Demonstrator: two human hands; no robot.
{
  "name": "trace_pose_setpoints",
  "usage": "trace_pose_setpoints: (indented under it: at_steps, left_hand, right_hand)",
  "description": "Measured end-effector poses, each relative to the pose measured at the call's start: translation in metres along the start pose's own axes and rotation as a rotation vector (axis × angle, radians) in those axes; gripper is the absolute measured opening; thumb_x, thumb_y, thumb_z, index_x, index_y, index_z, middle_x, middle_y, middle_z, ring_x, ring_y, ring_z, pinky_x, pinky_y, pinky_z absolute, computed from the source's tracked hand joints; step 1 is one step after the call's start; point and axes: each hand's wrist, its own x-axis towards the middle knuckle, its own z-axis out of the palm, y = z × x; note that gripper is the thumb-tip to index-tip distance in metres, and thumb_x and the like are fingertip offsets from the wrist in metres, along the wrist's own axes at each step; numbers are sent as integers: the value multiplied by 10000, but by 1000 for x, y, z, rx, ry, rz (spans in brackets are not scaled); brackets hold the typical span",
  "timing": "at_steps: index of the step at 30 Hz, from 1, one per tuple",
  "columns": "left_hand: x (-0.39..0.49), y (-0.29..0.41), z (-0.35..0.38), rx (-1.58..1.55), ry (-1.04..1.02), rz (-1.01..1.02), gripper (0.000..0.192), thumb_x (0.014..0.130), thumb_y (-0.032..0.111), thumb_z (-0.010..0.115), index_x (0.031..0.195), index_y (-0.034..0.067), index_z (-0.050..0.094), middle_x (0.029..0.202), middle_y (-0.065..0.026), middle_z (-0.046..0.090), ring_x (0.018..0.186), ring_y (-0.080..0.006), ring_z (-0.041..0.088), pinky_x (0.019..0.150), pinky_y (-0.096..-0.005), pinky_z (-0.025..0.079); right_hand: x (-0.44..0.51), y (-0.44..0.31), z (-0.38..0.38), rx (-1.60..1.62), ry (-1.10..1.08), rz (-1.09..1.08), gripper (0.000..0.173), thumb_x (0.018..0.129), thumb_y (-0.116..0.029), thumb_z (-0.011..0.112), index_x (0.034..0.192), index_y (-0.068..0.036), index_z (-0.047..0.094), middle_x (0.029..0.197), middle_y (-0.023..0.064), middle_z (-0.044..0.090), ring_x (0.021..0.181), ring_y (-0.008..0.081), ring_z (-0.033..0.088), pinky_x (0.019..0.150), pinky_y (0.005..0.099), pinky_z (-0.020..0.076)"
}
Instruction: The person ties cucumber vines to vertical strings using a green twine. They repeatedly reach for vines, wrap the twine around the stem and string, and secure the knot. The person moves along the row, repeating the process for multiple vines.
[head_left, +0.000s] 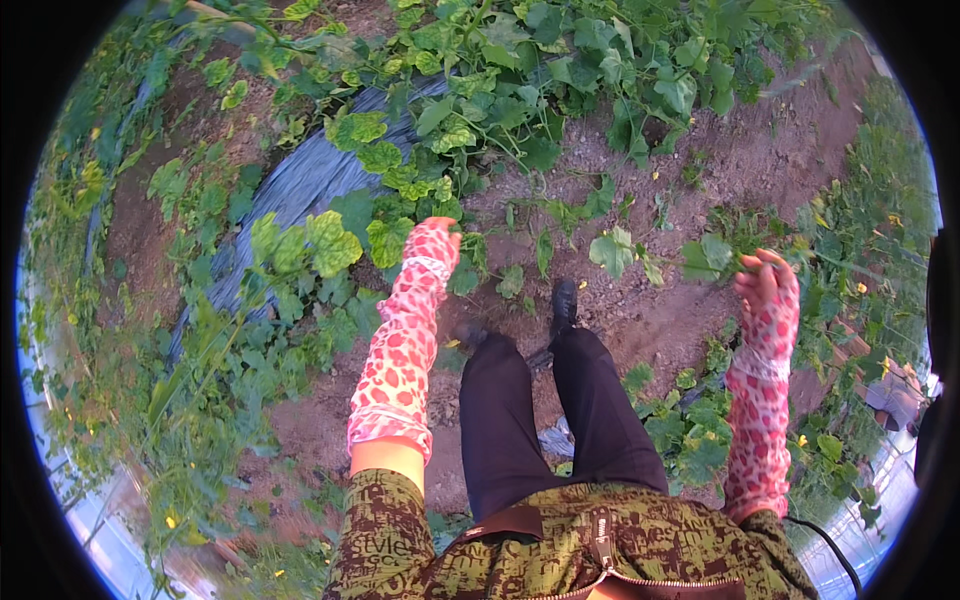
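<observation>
My left hand (439, 234), in a pink spotted sleeve cover, reaches forward to the leaves of a vine plant (390, 238) left of centre; its fingers are partly hidden, and I cannot tell whether they grip anything. Off to the right, my right hand (765, 274) is raised with curled fingers beside a thin vine stem with a green leaf (707, 257). Whether the fingers close on that stem is not clear. Between the hands, a leafy shoot (613, 253) lies over the brown soil.
Silvery plastic mulch film (304, 180) runs along the left row. Dense vines (630, 52) grow ahead, with more foliage (847, 262) at the right. My shoe (564, 304) stands on bare soil. A crumpled piece of plastic (556, 438) lies between my legs.
</observation>
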Motion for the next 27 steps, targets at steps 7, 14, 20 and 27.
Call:
trace_pose_setpoints:
  at_steps: [7, 14, 20, 27]
  left_hand:
    - [80, -26, 109, 267, -285, 271, 440, 844, 291, 622, 1237, 98, 578, 1353, -141, 509, 1256, -317, 460, 1056, -414, 375]
    - [79, -64, 107, 581, -491, -230, 337, 912, 368, 522, 1053, 114, 692, 1070, -129, 687, 1027, -314, 647, 851, -435, 524]
    - [82, -94, 109, 219, -3, -343, 258, 906, 297, 556, 970, 66, 653, 940, -174, 680, 910, -367, 643, 797, -459, 511]
    - [100, -80, 154, 263, 169, -28, 332, 888, 288, 558, 1165, 127, 644, 991, -179, 668, 957, -333, 629, 846, -432, 494]
  right_hand:
    - [-4, 15, -18, -3, 104, -72, 218, 986, -158, 512, 1151, -20, 548, 982, 102, 641, 691, 115, 605, 608, 228, 504]
    - [-8, 32, -10, 61, 30, -39, 205, 973, -112, 471, 1144, -10, 522, 1011, 153, 610, 695, 143, 588, 591, 248, 508]
    - [-5, 43, -3, 17, 45, -120, 228, 960, -128, 492, 1157, -15, 517, 1009, 167, 595, 679, 144, 573, 551, 253, 501]
    - [-5, 47, 0, -45, -6, -206, 237, 944, -92, 503, 1169, -20, 529, 1052, 125, 574, 765, 111, 544, 599, 198, 458]
